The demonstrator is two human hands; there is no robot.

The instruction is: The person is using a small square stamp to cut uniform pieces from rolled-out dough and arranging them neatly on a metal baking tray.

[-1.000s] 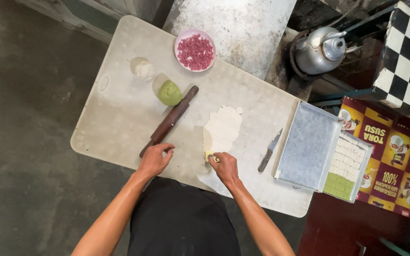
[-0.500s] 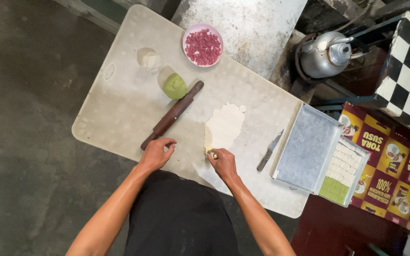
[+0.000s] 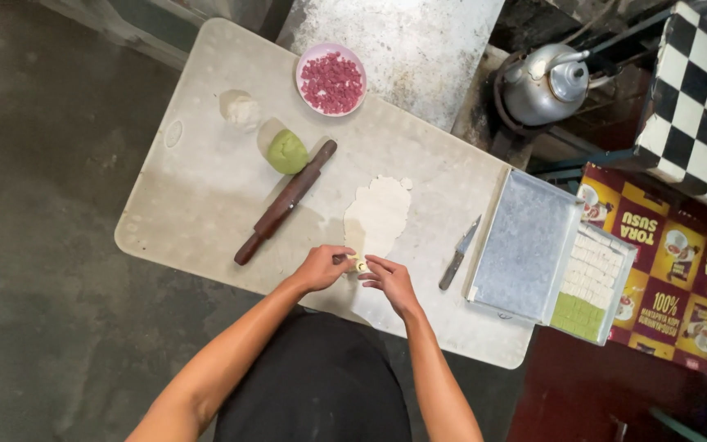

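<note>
My left hand (image 3: 321,267) and my right hand (image 3: 390,280) meet at the near edge of a floured white board (image 3: 206,188). Together their fingertips pinch a small pale yellow-white dough piece (image 3: 359,263). Just beyond the fingers lies a rolled-out white dough sheet (image 3: 380,213). A dark wooden rolling pin (image 3: 285,201) rests diagonally to the left of my left hand. A small knife (image 3: 458,253) lies to the right of my right hand.
A green dough ball (image 3: 287,151) and a white dough lump (image 3: 241,108) sit at the far left. A pink bowl of red bits (image 3: 331,79) stands at the back. A metal tray (image 3: 525,245) with white and green squares (image 3: 589,286) is right. A kettle (image 3: 543,83) stands behind.
My left hand has moved right from near the rolling pin's end to join the right hand on the small dough piece. The camera view shifted slightly.
</note>
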